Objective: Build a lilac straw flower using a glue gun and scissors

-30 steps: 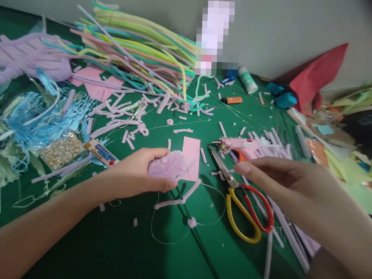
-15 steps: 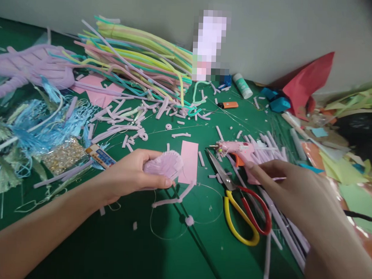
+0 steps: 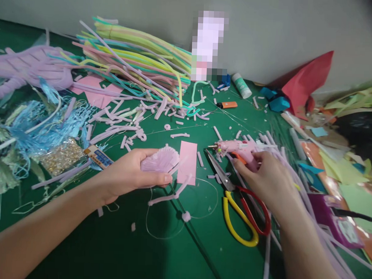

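Left hand (image 3: pixel 132 174) closed around a lilac fan-shaped piece (image 3: pixel 161 159), ribbed like stacked pipe-cleaner loops, held just above the green tabletop (image 3: pixel 115 251). A lilac stem (image 3: pixel 172 194) hangs from it, with thin wire (image 3: pixel 158 230) looping below onto the tabletop. Right hand (image 3: pixel 268 181) is curled over the handle of the pink glue gun (image 3: pixel 234 147); fingers wrap it, but how firm the grip is, can't tell.

Risks, my read: gun nozzle points left toward the fan piece and the left fingers, so a hot tip or a drip could burn skin or melt the fuzz. Loose wire could snag on the red-and-yellow scissors (image 3: pixel 241 206) lying just beside the right hand, blades open toward the gun. Long lilac stems (image 3: pixel 283 159) under the wrist could get dragged along with the gun.

Further back: pink card (image 3: pixel 187 162) beside the fan piece, cut lilac scraps (image 3: pixel 125 121), an orange lighter (image 3: pixel 228 104), then a stack of pastel pipe cleaners (image 3: pixel 136 60) by the wall.
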A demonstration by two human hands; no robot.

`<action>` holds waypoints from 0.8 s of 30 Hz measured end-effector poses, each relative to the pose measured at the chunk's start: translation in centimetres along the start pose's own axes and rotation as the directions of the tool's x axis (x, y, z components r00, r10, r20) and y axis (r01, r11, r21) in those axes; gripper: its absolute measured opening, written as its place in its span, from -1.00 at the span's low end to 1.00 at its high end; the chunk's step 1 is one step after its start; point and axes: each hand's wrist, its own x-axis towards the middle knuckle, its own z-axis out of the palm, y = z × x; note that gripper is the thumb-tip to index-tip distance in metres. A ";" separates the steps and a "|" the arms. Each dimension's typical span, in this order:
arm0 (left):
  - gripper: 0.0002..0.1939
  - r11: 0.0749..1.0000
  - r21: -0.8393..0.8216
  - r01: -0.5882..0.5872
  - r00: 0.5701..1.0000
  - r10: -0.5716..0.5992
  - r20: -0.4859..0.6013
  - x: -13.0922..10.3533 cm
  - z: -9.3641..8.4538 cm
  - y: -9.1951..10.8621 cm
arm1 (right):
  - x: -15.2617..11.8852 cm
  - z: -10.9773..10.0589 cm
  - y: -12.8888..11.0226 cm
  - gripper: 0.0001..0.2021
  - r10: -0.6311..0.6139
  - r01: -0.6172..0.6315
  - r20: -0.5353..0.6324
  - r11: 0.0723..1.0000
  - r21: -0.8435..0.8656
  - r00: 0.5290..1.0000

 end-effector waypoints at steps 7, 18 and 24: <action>-0.72 0.990 -0.138 0.019 0.998 -0.012 0.055 0.4 -0.4 -0.3 | -1.7 -1.5 -2.7 -0.60 0.137 -0.079 -0.303 0.977 0.197 0.943; -0.80 0.993 -0.117 0.008 0.998 0.000 0.068 0.6 -0.4 -0.4 | -4.0 0.2 -4.5 -0.64 -0.007 0.073 -0.273 0.970 0.232 0.962; -0.77 0.998 -0.059 0.005 0.995 0.000 0.095 0.7 -0.3 -0.3 | -4.4 0.6 -4.7 -0.67 -0.057 0.118 -0.285 0.972 0.202 0.957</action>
